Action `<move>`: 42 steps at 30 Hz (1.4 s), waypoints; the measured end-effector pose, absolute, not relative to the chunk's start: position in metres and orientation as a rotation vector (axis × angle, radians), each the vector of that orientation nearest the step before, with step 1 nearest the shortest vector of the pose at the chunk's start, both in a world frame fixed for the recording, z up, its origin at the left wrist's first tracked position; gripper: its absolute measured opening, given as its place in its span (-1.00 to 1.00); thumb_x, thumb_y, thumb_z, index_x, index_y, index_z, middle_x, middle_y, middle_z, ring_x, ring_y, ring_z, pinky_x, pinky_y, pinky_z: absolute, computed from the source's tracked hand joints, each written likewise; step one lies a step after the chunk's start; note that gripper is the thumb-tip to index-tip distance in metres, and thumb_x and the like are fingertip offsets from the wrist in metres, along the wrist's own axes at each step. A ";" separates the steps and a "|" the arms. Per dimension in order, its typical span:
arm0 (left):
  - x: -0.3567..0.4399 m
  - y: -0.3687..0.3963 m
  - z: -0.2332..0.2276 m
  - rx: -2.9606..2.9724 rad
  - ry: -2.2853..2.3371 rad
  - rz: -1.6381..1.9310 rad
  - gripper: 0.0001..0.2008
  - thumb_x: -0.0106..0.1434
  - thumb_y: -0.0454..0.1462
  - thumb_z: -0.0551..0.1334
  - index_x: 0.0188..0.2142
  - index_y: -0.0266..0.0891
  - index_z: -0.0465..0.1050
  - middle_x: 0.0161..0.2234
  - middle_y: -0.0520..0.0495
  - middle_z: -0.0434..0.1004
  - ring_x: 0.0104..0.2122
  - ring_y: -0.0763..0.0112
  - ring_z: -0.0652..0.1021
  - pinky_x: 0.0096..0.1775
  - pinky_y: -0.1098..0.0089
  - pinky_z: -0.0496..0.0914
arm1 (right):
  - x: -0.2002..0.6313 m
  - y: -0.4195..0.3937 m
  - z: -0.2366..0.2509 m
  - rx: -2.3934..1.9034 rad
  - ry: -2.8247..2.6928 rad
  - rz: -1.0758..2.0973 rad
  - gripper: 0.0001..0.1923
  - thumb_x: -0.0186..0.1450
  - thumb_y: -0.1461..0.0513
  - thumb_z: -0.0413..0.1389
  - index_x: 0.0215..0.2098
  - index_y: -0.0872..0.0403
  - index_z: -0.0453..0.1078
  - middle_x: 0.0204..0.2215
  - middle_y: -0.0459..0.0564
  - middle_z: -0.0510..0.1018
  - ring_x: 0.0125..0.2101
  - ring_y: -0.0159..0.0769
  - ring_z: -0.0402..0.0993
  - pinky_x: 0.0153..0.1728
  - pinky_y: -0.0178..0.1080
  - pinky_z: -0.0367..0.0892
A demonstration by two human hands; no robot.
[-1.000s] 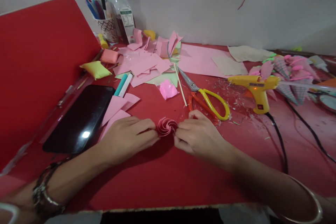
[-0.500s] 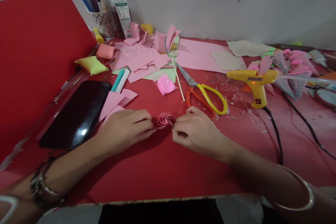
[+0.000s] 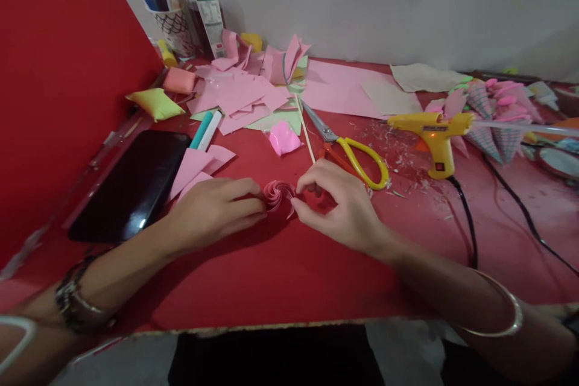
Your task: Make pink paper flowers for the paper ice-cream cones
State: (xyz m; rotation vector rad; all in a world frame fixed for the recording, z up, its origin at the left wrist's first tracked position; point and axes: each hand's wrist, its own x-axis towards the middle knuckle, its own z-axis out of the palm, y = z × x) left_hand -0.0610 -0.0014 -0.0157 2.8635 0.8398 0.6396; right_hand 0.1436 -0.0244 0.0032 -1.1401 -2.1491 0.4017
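Now both hands [image 3: 275, 214] (fingertips only) on curled pink paper rosette [image 3: 277, 194].

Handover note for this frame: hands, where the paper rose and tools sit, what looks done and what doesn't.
Left hand: fingertips pressed on the left side of the pink paper rose, which lies on the red table.
Right hand: fingers pinch the rose's right edge.
Tools: scissors behind the right hand; glue gun further right, lying on the table, cord attached; wooden stick beside the scissors; pink paper scraps at the back.
Done: petals curled into a spiral.
Left: the rose is not on the stick.
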 end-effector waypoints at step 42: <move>-0.048 -0.015 -0.014 3.097 0.981 1.036 -0.76 0.20 -0.26 0.10 -0.58 -0.21 0.34 -0.64 0.11 0.44 -0.64 0.56 0.42 -0.58 0.49 0.23 | 0.138 -0.031 -0.010 -1.280 -2.338 0.351 -0.88 0.04 0.32 -0.03 -0.64 0.11 0.25 -0.74 -0.19 0.29 -0.66 -0.52 0.10 -0.53 -0.38 0.01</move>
